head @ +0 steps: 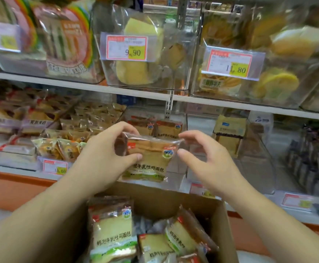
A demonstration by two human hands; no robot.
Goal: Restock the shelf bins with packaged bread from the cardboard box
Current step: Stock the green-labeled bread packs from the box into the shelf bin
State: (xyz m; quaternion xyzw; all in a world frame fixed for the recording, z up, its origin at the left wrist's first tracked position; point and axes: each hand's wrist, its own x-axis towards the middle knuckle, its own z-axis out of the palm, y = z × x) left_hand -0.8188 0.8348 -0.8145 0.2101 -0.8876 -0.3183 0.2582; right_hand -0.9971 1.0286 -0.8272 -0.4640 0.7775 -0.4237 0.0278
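Note:
A clear packet of sliced milk toast [151, 160] hangs in front of the lower shelf, above the open cardboard box [221, 224]. My left hand [105, 150] grips its upper left edge, thumb on the front. My right hand [206, 158] has curled fingers and thumb at the packet's upper right corner. Just behind the packet is a clear shelf bin [181, 168] with two matching packets [169, 129] standing at its back. Several more packets of the same toast [113, 230] lie in the box.
Neighbouring clear bins hold small wrapped cakes [60, 147] on the left and yellow-wrapped bread [228, 133] on the right. The upper shelf [79, 84] carries bins with price tags [127, 47]. The orange shelf base [12, 186] runs below.

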